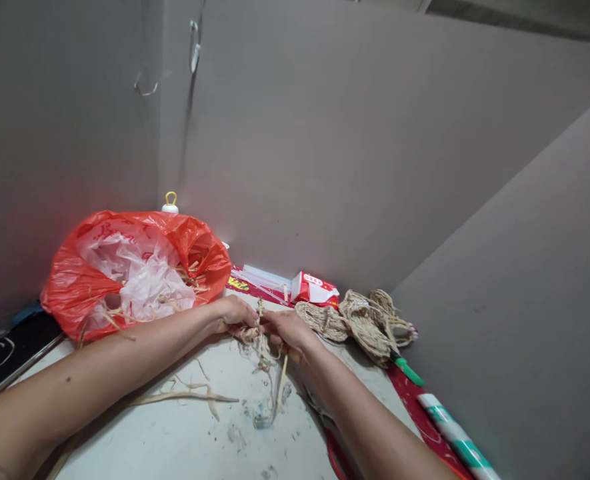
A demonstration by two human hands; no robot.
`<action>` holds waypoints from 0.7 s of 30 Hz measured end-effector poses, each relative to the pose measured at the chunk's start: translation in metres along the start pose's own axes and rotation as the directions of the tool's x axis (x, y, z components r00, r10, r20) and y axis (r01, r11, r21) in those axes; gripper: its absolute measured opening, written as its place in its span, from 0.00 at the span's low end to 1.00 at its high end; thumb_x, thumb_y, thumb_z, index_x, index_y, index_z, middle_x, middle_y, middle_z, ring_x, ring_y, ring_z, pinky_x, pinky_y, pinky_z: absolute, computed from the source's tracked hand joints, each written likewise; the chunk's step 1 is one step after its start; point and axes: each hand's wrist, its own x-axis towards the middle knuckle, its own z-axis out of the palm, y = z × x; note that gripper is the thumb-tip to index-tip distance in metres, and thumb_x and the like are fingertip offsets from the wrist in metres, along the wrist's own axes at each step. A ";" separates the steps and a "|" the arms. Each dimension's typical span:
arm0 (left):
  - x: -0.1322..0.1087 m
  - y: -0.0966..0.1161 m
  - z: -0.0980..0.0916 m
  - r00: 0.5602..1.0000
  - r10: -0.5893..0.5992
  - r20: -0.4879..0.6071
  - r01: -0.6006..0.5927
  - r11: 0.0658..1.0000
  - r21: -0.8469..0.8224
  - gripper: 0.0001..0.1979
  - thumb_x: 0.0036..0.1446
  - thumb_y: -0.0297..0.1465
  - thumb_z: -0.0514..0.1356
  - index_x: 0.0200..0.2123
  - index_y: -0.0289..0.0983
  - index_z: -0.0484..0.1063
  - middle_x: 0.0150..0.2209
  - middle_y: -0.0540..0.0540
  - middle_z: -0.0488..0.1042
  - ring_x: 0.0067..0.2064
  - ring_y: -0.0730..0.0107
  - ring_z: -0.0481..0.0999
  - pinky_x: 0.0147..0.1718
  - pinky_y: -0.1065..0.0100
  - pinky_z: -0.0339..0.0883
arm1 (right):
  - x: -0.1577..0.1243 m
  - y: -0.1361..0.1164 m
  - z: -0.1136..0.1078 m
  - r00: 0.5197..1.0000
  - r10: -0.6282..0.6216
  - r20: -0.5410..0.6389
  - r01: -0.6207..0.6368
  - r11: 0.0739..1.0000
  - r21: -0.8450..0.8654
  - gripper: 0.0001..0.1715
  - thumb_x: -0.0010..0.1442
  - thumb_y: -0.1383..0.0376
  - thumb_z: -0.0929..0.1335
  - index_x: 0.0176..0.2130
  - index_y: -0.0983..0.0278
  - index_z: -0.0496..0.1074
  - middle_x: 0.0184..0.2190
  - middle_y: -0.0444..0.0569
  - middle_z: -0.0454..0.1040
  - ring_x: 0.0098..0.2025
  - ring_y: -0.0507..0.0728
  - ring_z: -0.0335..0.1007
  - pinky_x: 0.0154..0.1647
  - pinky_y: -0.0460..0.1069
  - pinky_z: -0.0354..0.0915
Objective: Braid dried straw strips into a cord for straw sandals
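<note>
Nearest: bare left forearm (95, 383) and right forearm (362, 407), angling in over a white, stained tabletop (155, 447). Container: orange-red plastic bag (67, 283), mouth open, crumpled whitish translucent plastic (149, 283) plus tan dried-fibre strips (201, 260) inside; left forearm hides part of its lower edge. Workpiece: knotted tan fibre braid (263, 348), between the two hands, loose ends hanging toward camera. Left hand (237, 315) and right hand (291, 331) both have fingers pinched on it; exact fingertip contact partly hidden. Around: loose tan strips (189, 396) on the tabletop, red-and-white tissue pack (302, 288) behind right hand, beige braided-cord bundles (367, 330) just beside it, green handle (409, 371) below those, white-and-green cylinder (457, 437) far right.
</note>
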 end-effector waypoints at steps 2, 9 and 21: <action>-0.001 -0.001 0.002 1.000 0.013 -0.013 -0.013 1.000 0.015 0.09 0.43 0.16 0.62 0.25 0.33 0.67 0.19 0.51 0.73 0.19 0.75 0.70 0.20 0.74 0.66 | 0.000 0.000 -0.002 1.000 0.009 0.024 -0.008 1.000 -0.030 0.15 0.62 0.62 0.63 0.26 0.67 0.67 0.17 0.40 0.70 0.09 0.43 0.47 0.09 0.42 0.41; -0.004 0.000 0.006 0.994 0.086 -0.066 -0.079 0.992 0.097 0.12 0.43 0.17 0.62 0.28 0.35 0.64 0.16 0.54 0.70 0.17 0.76 0.69 0.19 0.74 0.65 | 0.004 0.008 0.004 0.999 0.025 0.038 -0.021 0.994 -0.105 0.14 0.63 0.59 0.64 0.40 0.68 0.70 0.32 0.46 0.73 0.27 0.49 0.69 0.27 0.46 0.68; -0.028 0.014 -0.028 0.999 0.010 -0.030 0.003 0.920 0.392 0.08 0.40 0.19 0.63 0.27 0.32 0.69 0.17 0.51 0.71 0.18 0.77 0.67 0.22 0.72 0.65 | 0.007 0.020 0.000 0.998 0.026 0.059 -0.024 0.999 -0.039 0.17 0.63 0.61 0.65 0.50 0.66 0.68 0.47 0.52 0.71 0.43 0.57 0.71 0.42 0.56 0.69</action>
